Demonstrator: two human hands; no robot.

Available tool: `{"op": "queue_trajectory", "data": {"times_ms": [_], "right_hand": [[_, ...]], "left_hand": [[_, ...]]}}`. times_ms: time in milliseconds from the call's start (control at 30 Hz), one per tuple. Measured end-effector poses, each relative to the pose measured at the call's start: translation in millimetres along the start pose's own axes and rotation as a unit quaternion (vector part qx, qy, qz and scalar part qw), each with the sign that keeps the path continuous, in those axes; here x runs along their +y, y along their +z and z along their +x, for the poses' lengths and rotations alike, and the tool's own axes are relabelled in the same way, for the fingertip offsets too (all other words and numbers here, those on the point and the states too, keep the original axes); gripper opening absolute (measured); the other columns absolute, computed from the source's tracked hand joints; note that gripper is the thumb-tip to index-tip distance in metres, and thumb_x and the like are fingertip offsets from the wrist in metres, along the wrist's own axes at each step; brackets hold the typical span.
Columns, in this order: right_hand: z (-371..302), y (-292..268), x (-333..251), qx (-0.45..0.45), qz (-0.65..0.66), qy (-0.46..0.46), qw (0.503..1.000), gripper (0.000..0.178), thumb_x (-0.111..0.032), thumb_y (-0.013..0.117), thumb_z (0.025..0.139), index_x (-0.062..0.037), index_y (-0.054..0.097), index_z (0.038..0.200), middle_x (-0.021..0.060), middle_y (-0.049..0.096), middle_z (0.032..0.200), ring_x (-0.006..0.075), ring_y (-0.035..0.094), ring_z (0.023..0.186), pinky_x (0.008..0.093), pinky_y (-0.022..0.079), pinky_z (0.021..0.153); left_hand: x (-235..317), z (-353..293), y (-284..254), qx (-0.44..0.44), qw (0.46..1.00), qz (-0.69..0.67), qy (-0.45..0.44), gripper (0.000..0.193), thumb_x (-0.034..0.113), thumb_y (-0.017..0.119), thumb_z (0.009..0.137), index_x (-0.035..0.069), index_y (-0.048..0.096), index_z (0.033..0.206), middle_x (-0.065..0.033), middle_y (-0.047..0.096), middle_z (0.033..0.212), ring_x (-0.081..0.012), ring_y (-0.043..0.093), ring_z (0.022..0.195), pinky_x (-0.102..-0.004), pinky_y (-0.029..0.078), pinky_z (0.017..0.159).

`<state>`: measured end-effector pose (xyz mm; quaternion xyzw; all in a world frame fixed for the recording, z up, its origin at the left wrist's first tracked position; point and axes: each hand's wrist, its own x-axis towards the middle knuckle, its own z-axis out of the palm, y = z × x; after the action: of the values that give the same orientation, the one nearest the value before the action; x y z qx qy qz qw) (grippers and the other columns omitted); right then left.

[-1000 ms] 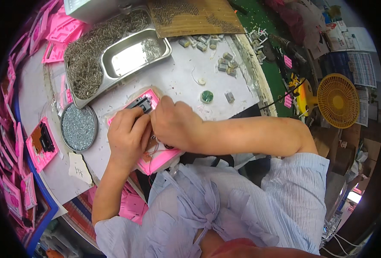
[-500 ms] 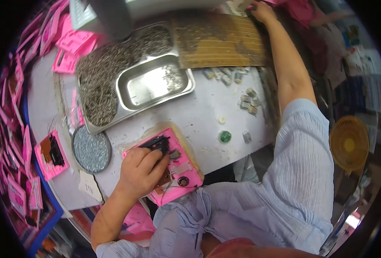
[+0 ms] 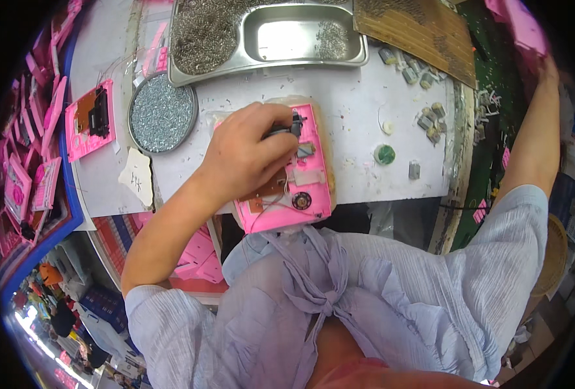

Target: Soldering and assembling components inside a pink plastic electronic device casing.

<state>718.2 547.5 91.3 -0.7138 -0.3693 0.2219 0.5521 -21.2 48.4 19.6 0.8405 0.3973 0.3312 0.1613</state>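
Note:
A pink plastic casing (image 3: 320,181) lies on a padded holder at the table's near edge. In it are a brown circuit board, thin wires, a small metal motor (image 3: 305,151) and a round black part (image 3: 301,200). My left hand (image 3: 248,150) reaches over the casing, its thumb and fingers closed on a black plastic part (image 3: 296,123) at the casing's far end. Out at the far right, my right hand (image 3: 547,72) grips the edge of another pink plastic casing (image 3: 524,29). Most of its fingers are hidden or blurred.
A round dish of silvery screws (image 3: 162,113) stands left of the holder, beside another fitted pink casing (image 3: 91,120). Behind are a metal tray (image 3: 261,63) of small metal pieces and a cardboard sheet (image 3: 423,29). Several small motors (image 3: 432,122) and a green disc (image 3: 384,154) lie right.
My right hand has moved from the table's far side out to the right, where it now grips a pink casing. My left hand stays on the black part. The view has shifted.

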Motion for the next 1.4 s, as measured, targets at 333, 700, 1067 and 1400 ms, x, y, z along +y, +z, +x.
{"op": "queue_trajectory", "data": {"times_ms": [333,700,1067,1400], "right_hand": [[-323,-51,-65,-0.195,0.528,-0.145,0.814,0.039,-0.019,0.048,0.109,0.0037,0.046,0.140,0.0181,0.059,0.133,0.0319,0.065,0.108,0.0433,0.063,0.082],[-706,35,-32,-0.273,0.436,0.193,0.835,0.031,-0.027,0.060,0.106,-0.0023,0.061,0.124,0.0073,0.070,0.107,0.0146,0.070,0.086,0.0283,0.060,0.063],[-721,27,-40,-0.492,-0.090,-0.197,0.843,0.059,-0.014,0.071,0.095,-0.0027,0.048,0.149,0.0072,0.065,0.071,0.0146,0.062,0.059,0.0280,0.047,0.057],[-744,10,-1,-0.536,-0.091,-0.175,0.821,0.060,-0.016,0.070,0.095,-0.0089,0.050,0.150,0.0059,0.055,0.065,0.0190,0.054,0.055,0.0325,0.043,0.056]], "left_hand": [[11,8,7,0.013,0.998,0.052,-0.019,0.018,0.010,0.076,0.080,0.006,0.064,0.093,-0.0104,0.060,0.106,-0.0306,0.065,0.087,-0.0424,0.053,0.072],[61,-3,-29,0.028,0.966,-0.163,-0.201,0.031,0.010,0.073,0.090,0.000,0.063,0.117,-0.0122,0.067,0.109,-0.0206,0.068,0.093,-0.0348,0.054,0.079],[65,-51,-29,0.101,0.904,-0.235,-0.341,0.083,0.005,0.075,0.091,-0.007,0.026,0.157,-0.0104,0.074,0.090,-0.0101,0.064,0.066,-0.0263,0.053,0.060],[84,-93,-7,0.028,0.920,-0.132,-0.367,0.092,0.013,0.078,0.087,-0.001,0.025,0.161,-0.0022,0.065,0.074,-0.0076,0.053,0.058,-0.0230,0.043,0.056]]}}
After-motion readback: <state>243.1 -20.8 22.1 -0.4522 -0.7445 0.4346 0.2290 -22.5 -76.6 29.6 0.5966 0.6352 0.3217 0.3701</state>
